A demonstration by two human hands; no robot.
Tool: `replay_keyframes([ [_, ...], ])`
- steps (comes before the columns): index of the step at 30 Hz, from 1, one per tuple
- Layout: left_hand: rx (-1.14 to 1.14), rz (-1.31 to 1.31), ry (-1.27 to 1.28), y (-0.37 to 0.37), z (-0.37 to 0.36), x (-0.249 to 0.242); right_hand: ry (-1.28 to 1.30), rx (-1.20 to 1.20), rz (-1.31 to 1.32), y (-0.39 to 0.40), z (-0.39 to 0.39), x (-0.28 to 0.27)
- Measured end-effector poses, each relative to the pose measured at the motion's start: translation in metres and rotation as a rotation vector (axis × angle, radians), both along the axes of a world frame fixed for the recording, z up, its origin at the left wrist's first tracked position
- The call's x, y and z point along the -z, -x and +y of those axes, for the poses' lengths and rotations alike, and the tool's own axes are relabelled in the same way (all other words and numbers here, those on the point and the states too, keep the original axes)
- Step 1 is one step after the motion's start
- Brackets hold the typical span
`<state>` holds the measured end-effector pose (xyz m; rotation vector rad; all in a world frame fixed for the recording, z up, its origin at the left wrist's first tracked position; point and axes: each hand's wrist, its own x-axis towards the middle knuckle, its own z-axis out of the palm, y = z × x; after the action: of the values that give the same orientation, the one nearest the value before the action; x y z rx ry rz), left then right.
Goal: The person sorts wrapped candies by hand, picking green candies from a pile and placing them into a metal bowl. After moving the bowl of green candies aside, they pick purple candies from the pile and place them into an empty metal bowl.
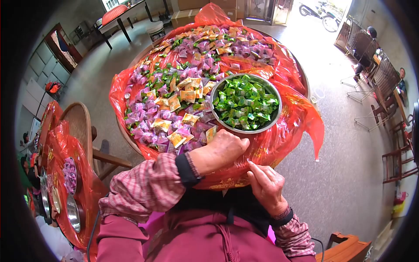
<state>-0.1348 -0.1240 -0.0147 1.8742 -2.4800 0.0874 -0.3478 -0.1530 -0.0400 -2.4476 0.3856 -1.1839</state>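
Observation:
My left hand (223, 151) is closed, palm down, over the red plastic sheet (312, 120), just below a metal bowl (212, 101). What its fingers hold, if anything, is hidden. Slightly lower and to the right, my right hand (267, 187) pinches thumb and finger together near the sheet's front edge; a tiny pale bit shows at the tips, too small to name. Green-wrapped pieces (246, 102) fill the bowl. Left of it lie many small purple-wrapped packets (142, 131), with orange-and-white packets (174, 102) and more green ones scattered among them.
The round table (301, 72) is covered by the red sheet. At left stands another red-covered table (87, 168) with metal trays, people beside it, and a round wooden board (78, 118). Folding racks (362, 41) and chairs line the right wall. A motorcycle (321, 11) stands outside the doorway.

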Motion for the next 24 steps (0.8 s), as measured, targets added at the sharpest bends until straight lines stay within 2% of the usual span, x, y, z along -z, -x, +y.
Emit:
replay_keyframes([
  [1,0.000,-0.003,0.003,0.000,0.002,-0.014,0.003,0.000,-0.003,0.000,0.000,-0.001],
  [4,-0.014,0.307,0.181,-0.002,0.001,-0.053,-0.041,0.014,0.009,0.000,0.001,-0.003],
  [5,-0.048,0.360,0.279,-0.004,-0.008,-0.054,-0.065,0.014,0.008,0.000,0.002,-0.004],
  [8,-0.086,0.437,0.348,-0.018,-0.032,-0.050,-0.076,0.007,0.003,-0.001,0.004,-0.004],
  [10,-0.051,0.714,0.465,-0.024,-0.038,-0.044,-0.068,0.005,0.000,-0.001,0.005,-0.005],
  [14,-0.137,0.646,0.450,-0.056,-0.021,-0.030,-0.088,0.019,0.005,0.002,0.003,-0.009],
  [16,-0.343,0.615,0.455,-0.071,-0.008,-0.027,-0.101,0.022,0.018,0.002,0.003,-0.008],
  [17,-0.346,0.615,0.455,-0.079,-0.004,-0.023,-0.108,0.022,0.016,0.001,0.004,-0.007],
  [19,-0.543,0.690,0.372,-0.095,0.001,-0.013,-0.114,0.013,0.018,-0.001,0.005,-0.006],
  [21,-0.596,0.778,0.294,-0.100,0.000,-0.011,-0.116,0.005,0.020,-0.003,0.008,-0.007],
  [23,-0.757,1.311,-0.030,-0.097,-0.006,-0.011,-0.094,-0.005,0.023,-0.005,0.009,-0.007],
  [24,-0.674,1.324,-0.007,-0.103,-0.014,0.008,-0.080,-0.011,0.023,-0.007,0.011,-0.006],
])
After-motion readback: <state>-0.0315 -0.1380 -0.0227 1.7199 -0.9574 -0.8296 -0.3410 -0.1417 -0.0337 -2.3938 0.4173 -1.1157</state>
